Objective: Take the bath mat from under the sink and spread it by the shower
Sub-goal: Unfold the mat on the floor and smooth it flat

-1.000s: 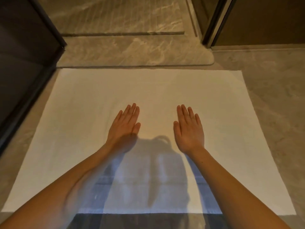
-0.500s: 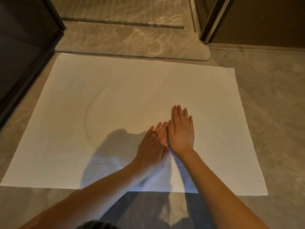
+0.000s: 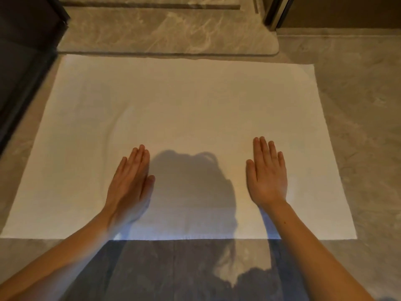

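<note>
The white bath mat lies spread flat on the marble floor, its far edge running along the raised stone threshold of the shower, its left edge close to a dark glass panel. Both hands rest palm-down on the near half of the mat, well apart, with the person's shadow between them. The left hand is flat with fingers straight and together, tilted slightly to the right; it looks a little blurred, so it may be sliding rather than resting. The right hand is also flat and open, fingers extended and close together, holding nothing.

The step in hand appears to be the last one: smoothing the mat out after laying it by the shower. A faint curved crease shows in the cloth ahead of the left hand, and the surface elsewhere looks even. The next move likely calls for a light outward sweep of the left palm over that crease, pressing gently so the whole mat does not shift away from the threshold, then lifting both hands clear
</note>
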A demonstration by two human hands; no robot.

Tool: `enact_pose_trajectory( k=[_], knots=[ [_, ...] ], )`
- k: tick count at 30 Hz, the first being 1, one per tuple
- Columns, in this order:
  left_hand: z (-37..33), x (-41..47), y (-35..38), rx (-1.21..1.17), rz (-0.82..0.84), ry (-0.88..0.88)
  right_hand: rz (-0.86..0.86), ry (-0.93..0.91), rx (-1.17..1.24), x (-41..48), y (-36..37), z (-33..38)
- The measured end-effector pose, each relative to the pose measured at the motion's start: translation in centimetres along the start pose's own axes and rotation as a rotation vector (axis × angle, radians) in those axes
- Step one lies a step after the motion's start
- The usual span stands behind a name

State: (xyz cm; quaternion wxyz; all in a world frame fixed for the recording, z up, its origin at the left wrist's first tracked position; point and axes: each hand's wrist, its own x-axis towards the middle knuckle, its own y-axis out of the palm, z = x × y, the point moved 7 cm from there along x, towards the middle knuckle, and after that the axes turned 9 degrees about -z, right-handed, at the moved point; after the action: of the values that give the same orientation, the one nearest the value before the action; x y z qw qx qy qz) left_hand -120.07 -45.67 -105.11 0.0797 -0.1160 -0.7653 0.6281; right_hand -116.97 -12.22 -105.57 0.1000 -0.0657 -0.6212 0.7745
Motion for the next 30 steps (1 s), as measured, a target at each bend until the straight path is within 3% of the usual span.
enact_pose_trajectory(
  k=[3,7,12,20,23,27,30],
  knots=[
    [-5.8,-0.4,-0.3,-0.01,-0.027,0.157,0.005,0.036,-0.007,-0.5,-0.6,1.6],
    [-15.7,-3.1,2.3,-0.122,0.011,0.445,-0.013,-0.068,0.12,-3.7,0.2,8.1],
    [-13.0,-3.6,3.2,-0.067,0.013,0.403,0.038,-0.164,0.031,-5.2,1.1,5.7],
    [-2.4,-5.5,0.6,-0.014,-0.039,0.049,0.029,-0.001,-0.013,-5.9,-0.2,-0.9],
    [-4.7,-3.9,-0.2,-0.02,-0.087,0.126,0.0,0.017,0.035,-5.5,-0.8,0.9],
    [-12.8,1.3,0.8,-0.068,-0.106,0.407,-0.005,-0.118,0.085,-3.1,0.2,6.4],
    [-15.4,3.2,2.4,-0.079,-0.086,0.497,0.019,-0.113,0.053,-2.4,0.9,5.6]
  ],
)
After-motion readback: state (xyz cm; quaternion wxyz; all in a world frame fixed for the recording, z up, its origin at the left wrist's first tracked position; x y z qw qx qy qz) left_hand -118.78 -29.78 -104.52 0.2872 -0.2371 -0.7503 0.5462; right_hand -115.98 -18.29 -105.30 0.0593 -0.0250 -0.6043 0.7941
